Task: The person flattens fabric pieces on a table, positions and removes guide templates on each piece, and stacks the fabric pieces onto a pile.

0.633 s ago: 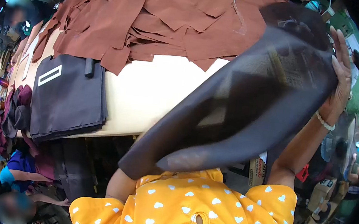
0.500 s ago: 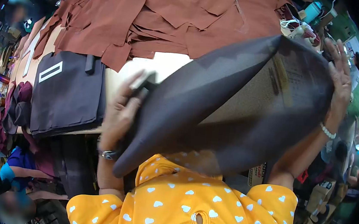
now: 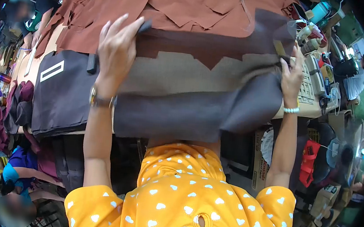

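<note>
A dark grey-brown fabric sheet (image 3: 168, 116) is spread in front of me, blurred by motion, with its right part folded and lifted. My right hand (image 3: 292, 78) pinches it near its right edge. At the sheet's left end, my left hand (image 3: 117, 46) is raised with a small dark block-like piece (image 3: 145, 26) at its fingertips; its exact kind is unclear. Just left of that hand lies a stack of dark fabric pieces (image 3: 64, 102). On the stack rest a white rectangular frame (image 3: 52, 71) and a dark block (image 3: 91, 63).
Rust-brown fabric pieces (image 3: 192, 3) cover the far side of the table. On the right, bottles (image 3: 311, 45), black scissors (image 3: 323, 102) and a long pale device (image 3: 317, 74) sit near the edge. Another person (image 3: 39, 21) stands at the far left. A cardboard box (image 3: 258, 160) is below the table.
The sheet has gone from being held up and curled before me to lying lower and flatter over the table. My left hand moved up and away; my right hand came inward and down.
</note>
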The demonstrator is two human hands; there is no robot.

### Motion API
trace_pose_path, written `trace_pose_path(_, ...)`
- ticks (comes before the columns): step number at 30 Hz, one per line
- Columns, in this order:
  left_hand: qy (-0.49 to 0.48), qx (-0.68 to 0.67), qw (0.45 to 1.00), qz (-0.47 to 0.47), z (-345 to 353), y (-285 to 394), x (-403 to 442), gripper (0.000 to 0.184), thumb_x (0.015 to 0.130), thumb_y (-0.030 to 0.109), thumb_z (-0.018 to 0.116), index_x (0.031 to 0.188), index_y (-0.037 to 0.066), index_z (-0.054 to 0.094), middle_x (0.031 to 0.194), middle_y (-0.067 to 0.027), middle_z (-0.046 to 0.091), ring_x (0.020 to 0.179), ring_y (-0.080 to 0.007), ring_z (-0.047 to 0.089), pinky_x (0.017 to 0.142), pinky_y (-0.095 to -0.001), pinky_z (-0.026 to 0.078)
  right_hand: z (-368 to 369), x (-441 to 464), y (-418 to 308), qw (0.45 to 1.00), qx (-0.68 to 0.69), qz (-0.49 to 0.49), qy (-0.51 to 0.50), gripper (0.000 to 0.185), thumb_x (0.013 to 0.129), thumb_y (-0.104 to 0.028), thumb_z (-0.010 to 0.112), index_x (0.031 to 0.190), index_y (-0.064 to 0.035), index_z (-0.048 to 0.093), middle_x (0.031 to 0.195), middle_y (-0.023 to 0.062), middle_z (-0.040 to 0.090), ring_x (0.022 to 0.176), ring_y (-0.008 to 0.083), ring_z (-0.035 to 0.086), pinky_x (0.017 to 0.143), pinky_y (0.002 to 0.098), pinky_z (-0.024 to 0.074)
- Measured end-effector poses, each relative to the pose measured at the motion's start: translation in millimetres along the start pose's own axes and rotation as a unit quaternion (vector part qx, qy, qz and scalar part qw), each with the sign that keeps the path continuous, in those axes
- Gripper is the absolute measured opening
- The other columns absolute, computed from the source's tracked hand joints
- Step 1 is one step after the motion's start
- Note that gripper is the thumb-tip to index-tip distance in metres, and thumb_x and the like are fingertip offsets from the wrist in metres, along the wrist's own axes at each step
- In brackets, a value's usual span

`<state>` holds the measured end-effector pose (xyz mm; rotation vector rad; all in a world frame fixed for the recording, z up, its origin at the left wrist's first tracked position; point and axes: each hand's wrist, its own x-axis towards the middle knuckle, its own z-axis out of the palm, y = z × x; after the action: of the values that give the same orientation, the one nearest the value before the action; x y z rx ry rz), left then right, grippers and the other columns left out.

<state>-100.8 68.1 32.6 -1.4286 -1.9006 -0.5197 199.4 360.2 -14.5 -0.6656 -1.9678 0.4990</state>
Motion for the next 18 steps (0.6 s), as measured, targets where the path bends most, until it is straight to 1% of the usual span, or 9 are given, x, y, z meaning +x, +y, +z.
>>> trace_pose_path(1,0.002,0.020,1.000,0.014,14.8,-7.8,6.2,0.042,0.081,0.001,0.051,0.120,0.012,0.057,0.113,-0.0107,0.060,0.114,-0.0281,0.051,0.099,-0.0474,0.034,5.7,2.5,-7.0,0.997,-0.044,0.054,-0.025,0.052,0.081,0.000,0.059,0.130,-0.0029,0.042,0.095,0.0234,0.064,0.084,0.0265,0.065,0.073,0.0320,0.0488)
trace_pose_path(4,-0.007,0.129,0.992,-0.005,60.4,-12.0,10.4,0.043,0.086,0.009,0.052,0.129,0.015,0.049,0.124,-0.0079,0.055,0.122,-0.0270,0.044,0.101,-0.0519,0.030,30.7,-0.9,34.2,0.992,-0.107,0.051,-0.037,0.056,0.080,-0.003,0.063,0.131,-0.0051,0.042,0.087,0.0231,0.063,0.077,0.0319,0.063,0.069,0.0352,0.0484)
trace_pose_path(5,-0.005,0.155,0.988,-0.025,70.1,-4.9,8.6,0.046,0.089,0.013,0.052,0.134,0.017,0.042,0.136,-0.0054,0.045,0.128,-0.0261,0.037,0.101,-0.0551,0.029,37.4,-2.7,51.5,0.989,-0.144,0.012,-0.017,0.060,0.077,-0.005,0.066,0.131,-0.0038,0.041,0.080,0.0215,0.060,0.073,0.0361,0.059,0.066,0.0397,0.0467)
trace_pose_path(8,0.015,-0.021,0.998,-0.056,67.1,50.2,-6.8,0.050,0.089,0.017,0.053,0.137,0.013,0.038,0.143,-0.0113,0.034,0.132,-0.0327,0.030,0.104,-0.0551,0.024,42.9,-3.3,71.5,0.987,-0.159,0.003,-0.032,0.064,0.075,-0.005,0.068,0.132,-0.0017,0.039,0.079,0.0208,0.058,0.071,0.0364,0.058,0.065,0.0428,0.0448)
trace_pose_path(10,-0.044,-0.153,0.987,-0.037,63.1,91.3,-29.9,0.052,0.088,0.022,0.054,0.137,0.012,0.038,0.144,-0.0161,0.031,0.133,-0.0362,0.027,0.105,-0.0550,0.022,38.0,1.2,60.7,0.978,-0.175,0.066,-0.088,0.067,0.075,-0.008,0.069,0.133,-0.0001,0.036,0.079,0.0207,0.058,0.072,0.0352,0.059,0.066,0.0426,0.0441)
trace_pose_path(12,-0.130,-0.217,0.967,-0.002,63.4,119.9,-47.6,0.054,0.086,0.032,0.056,0.132,0.008,0.043,0.140,-0.0195,0.033,0.130,-0.0371,0.030,0.103,-0.0554,0.025,33.5,9.1,51.9,0.966,-0.165,0.146,-0.133,0.068,0.075,-0.011,0.069,0.133,0.0005,0.035,0.078,0.0204,0.057,0.071,0.0336,0.059,0.066,0.0416,0.0441)
trace_pose_path(13,-0.167,-0.217,0.962,0.002,70.3,125.0,-57.9,0.055,0.086,0.036,0.054,0.132,0.008,0.043,0.140,-0.0195,0.033,0.131,-0.0372,0.029,0.103,-0.0552,0.024,29.9,12.9,46.6,0.974,-0.113,0.150,-0.128,0.066,0.077,-0.014,0.068,0.132,0.0018,0.037,0.084,0.0189,0.060,0.077,0.0261,0.060,0.071,0.0367,0.0464)
trace_pose_path(16,-0.249,-0.224,0.942,0.012,81.9,128.9,-74.6,0.060,0.085,0.043,0.053,0.133,0.009,0.042,0.142,-0.0189,0.030,0.132,-0.0375,0.025,0.105,-0.0543,0.022,32.4,37.1,52.5,0.992,0.060,0.057,-0.095,0.063,0.078,-0.016,0.067,0.130,0.0036,0.039,0.096,0.0188,0.062,0.085,0.0207,0.061,0.077,0.0312,0.0477)
trace_pose_path(18,-0.267,-0.242,0.933,0.014,77.4,125.0,-71.0,0.063,0.083,0.045,0.056,0.134,0.011,0.041,0.144,-0.0181,0.028,0.134,-0.0375,0.022,0.106,-0.0534,0.020,32.1,53.1,-31.7,0.978,0.133,0.105,-0.118,0.062,0.077,-0.017,0.068,0.129,0.0045,0.041,0.110,0.0211,0.059,0.096,0.0201,0.060,0.082,0.0302,0.0474)
